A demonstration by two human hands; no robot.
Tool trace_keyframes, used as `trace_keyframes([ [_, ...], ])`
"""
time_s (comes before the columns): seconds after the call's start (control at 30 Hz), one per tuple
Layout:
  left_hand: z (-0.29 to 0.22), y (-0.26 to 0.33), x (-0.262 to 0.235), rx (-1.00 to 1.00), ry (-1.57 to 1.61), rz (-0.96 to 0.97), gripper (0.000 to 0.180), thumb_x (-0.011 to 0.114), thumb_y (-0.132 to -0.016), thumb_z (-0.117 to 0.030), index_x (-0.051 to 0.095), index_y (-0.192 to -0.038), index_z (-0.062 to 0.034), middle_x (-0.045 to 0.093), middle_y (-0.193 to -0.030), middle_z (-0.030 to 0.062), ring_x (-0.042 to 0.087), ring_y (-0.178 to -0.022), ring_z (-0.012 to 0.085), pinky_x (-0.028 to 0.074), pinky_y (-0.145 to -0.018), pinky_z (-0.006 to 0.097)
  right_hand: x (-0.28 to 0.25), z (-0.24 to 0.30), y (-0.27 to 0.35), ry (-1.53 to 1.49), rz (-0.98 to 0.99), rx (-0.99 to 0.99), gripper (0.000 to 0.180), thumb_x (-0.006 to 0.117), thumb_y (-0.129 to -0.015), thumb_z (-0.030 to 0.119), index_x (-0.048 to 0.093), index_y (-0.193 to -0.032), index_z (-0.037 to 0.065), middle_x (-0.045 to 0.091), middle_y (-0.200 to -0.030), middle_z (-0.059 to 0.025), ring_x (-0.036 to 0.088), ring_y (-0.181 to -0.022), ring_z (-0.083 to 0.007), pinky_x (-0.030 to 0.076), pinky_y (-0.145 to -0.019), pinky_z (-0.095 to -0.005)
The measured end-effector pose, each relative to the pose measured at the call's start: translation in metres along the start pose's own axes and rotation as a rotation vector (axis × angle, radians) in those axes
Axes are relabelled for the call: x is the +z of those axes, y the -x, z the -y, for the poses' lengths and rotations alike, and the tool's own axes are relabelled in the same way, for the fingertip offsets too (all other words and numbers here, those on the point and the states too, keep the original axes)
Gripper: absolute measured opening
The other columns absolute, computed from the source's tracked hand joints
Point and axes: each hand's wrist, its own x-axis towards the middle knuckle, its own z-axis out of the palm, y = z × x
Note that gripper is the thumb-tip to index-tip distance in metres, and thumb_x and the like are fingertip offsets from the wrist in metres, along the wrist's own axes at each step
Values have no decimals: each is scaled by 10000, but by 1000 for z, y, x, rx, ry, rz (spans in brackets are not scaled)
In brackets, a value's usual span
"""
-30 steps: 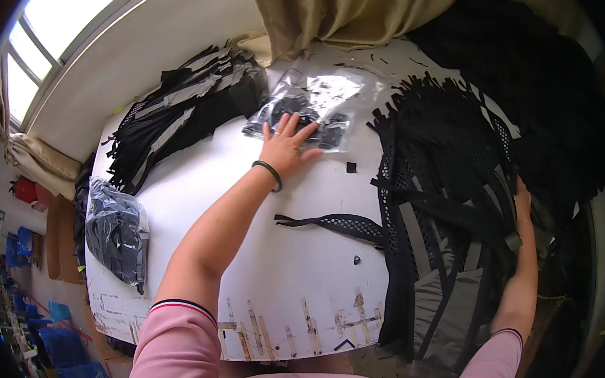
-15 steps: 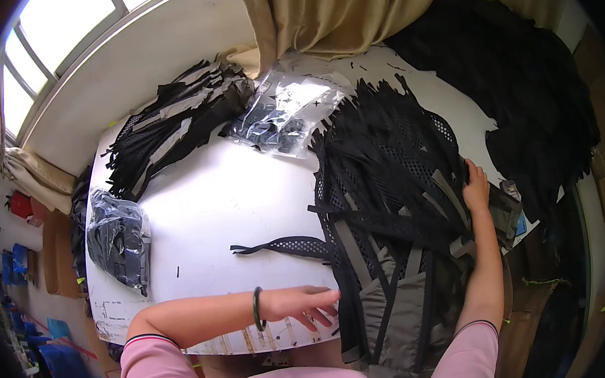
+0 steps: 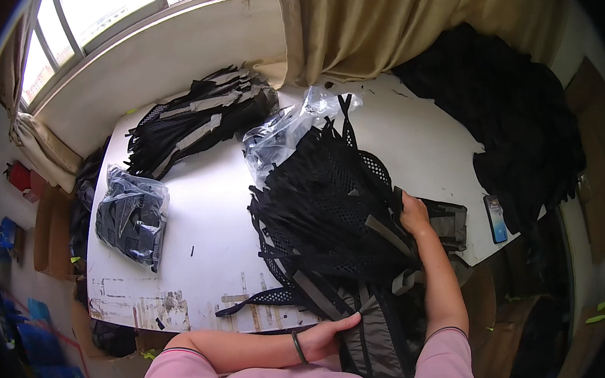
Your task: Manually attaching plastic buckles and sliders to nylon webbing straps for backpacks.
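Bundle of black straps and mesh (image 3: 325,208), on the near R half of the table (image 3: 196,190), lower end hanging past the near edge toward the wearer's body. Long axis runs roughly fore–aft, far end leaning L. L hand (image 3: 320,339) meets its lower L side, nearest the near end; the bulk lies ahead of that hand and to its R. R hand (image 3: 415,214) is at the R side, approx. mid-length, w/ the bundle to its L. Both hands touch, so neither is clearly nearer.

Hand state: L thumb lies extended on the bundle, other fingers mostly hidden — can't tell if clamped. R fingers curl at the edge, tips hidden; grip likewise can't be told.

Appearance: matte black, ragged strap ends at the far end, open mesh along the sides, grey panels (image 3: 373,343) near the body; a loose mesh strip (image 3: 262,301) trails L.

Surroundings: crumpled clear bag (image 3: 271,145) at the far L end of the bundle; second strap pile (image 3: 201,122) beyond, far L; bagged dark parts (image 3: 134,220), L; phone (image 3: 496,219) and dark cloth heap (image 3: 510,123), R; tan curtain (image 3: 388,19) behind.
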Motion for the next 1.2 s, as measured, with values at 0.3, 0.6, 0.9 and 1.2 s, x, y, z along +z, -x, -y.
trace_keyframes([
  [0.3,33,22,-35,84,242,93,562,584,-900,-385,437,-1341,-70,474,-1373,70,407,-1289,241,268,-1099,418,41,115,-32,-32,176,-332,280,538,-830,285,557,-1066,136,647,-915,-146,594,-912,-336,423,-768,-429],
  [0.6,-7,36,-37,452,344,118,530,575,-902,-389,443,-1332,-107,484,-1357,44,412,-1275,228,270,-1086,426,88,204,-107,29,324,-650,305,506,-875,316,553,-1124,147,649,-980,-145,591,-954,-332,426,-812,-426],
  [0.9,-90,20,-49,566,86,31,555,539,-877,-547,508,-1260,-147,556,-1246,-19,509,-1125,154,350,-983,350,74,247,-183,628,302,-749,358,547,-892,258,541,-1249,262,556,-1121,-66,508,-1108,-231,364,-935,-431],
  [1.2,-77,35,-61,425,-400,-109,809,643,-818,-541,370,-1396,-44,518,-1270,122,545,-1086,214,416,-975,342,-97,304,-75,142,83,-650,394,613,-864,242,553,-1215,74,573,-1180,-139,528,-1097,-314,420,-938,-384],
])
